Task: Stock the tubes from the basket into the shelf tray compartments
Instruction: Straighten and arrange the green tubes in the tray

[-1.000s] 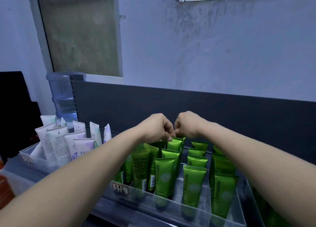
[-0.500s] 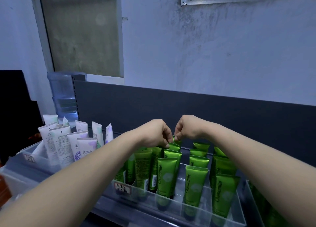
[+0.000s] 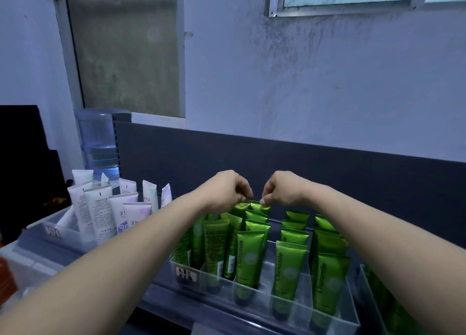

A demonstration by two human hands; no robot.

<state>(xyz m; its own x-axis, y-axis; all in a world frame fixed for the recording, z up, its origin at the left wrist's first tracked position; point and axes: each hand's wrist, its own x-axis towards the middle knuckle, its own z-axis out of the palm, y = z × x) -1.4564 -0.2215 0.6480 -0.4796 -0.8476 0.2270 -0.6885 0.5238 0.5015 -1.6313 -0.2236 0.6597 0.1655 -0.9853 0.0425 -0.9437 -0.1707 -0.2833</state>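
Observation:
Several green "Chamomile" tubes (image 3: 249, 256) stand cap-down in rows in a clear divided tray (image 3: 264, 281) on the shelf. My left hand (image 3: 227, 191) and my right hand (image 3: 282, 191) reach over the back of the second row from the left. Each has curled fingers. My right hand pinches the crimped top of the rearmost green tube (image 3: 262, 207). My left hand's fingertips sit at the top of the green tube beside it (image 3: 240, 205). No basket is in view.
A second clear tray (image 3: 63, 231) of white tubes (image 3: 100, 216) stands to the left. A dark back panel (image 3: 327, 178) rises behind the trays, with a water bottle (image 3: 98, 138) beyond it. Another tray with green tubes (image 3: 378, 297) is at the right edge.
My hands dropped slightly toward the tray with the rear green tube, which sank into the row. They now sit a little further apart than before.

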